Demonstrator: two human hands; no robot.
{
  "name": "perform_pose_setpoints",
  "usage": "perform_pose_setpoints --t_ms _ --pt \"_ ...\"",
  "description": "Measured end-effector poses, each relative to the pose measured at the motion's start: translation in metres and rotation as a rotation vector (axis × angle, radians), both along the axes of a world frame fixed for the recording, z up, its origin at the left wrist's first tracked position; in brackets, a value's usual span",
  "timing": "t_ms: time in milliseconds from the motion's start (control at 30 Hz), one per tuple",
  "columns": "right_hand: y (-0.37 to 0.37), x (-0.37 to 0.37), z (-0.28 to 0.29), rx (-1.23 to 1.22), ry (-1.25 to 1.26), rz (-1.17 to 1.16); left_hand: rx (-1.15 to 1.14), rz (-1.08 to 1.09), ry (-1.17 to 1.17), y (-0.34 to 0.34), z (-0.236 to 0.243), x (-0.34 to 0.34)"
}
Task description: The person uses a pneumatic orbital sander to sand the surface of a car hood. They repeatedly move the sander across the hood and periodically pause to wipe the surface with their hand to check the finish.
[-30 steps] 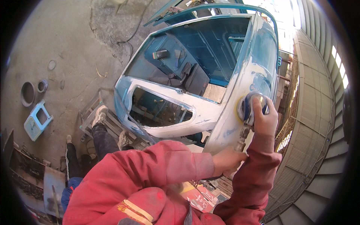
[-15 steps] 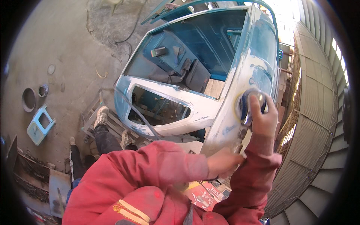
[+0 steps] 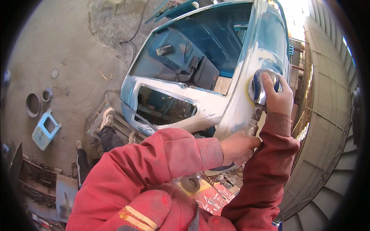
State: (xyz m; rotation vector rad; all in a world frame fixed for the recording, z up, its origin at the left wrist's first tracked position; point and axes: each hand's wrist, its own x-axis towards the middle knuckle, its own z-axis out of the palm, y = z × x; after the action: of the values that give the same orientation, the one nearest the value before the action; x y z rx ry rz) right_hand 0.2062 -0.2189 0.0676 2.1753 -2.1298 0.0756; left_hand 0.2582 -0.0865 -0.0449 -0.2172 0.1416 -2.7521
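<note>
A blue and white stripped vehicle cab stands in front of me, its paint rubbed down in patches. My right hand presses a round blue and grey sander flat against the cab's side pillar. Lower down, my left hand grips the sander's handle end where the hose fitting comes out. Both arms wear red sleeves.
A light blue square frame part and metal rings lie on the concrete floor at left. My shoes stand on a metal rack. A corrugated wall curves along the right. Scrap and a small wheel lie below.
The sander and my right hand have shifted slightly up the pillar. The left hand keeps its hold on the handle end.
</note>
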Motion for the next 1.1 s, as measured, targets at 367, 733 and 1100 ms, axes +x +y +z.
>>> perform_pose_setpoints --t_ms 367,733,1100 --pt "0.116 0.021 0.009 0.046 -0.266 -0.167 0.035 -0.069 -0.08 0.1 0.026 0.037" --pt "0.205 0.017 0.008 0.006 -0.302 -0.212 -0.138 -0.031 -0.259 0.182 0.017 0.023" --pt "0.297 0.001 0.013 -0.056 -0.472 -0.225 -0.4 0.277 -0.47 0.282 0.0 -0.025"
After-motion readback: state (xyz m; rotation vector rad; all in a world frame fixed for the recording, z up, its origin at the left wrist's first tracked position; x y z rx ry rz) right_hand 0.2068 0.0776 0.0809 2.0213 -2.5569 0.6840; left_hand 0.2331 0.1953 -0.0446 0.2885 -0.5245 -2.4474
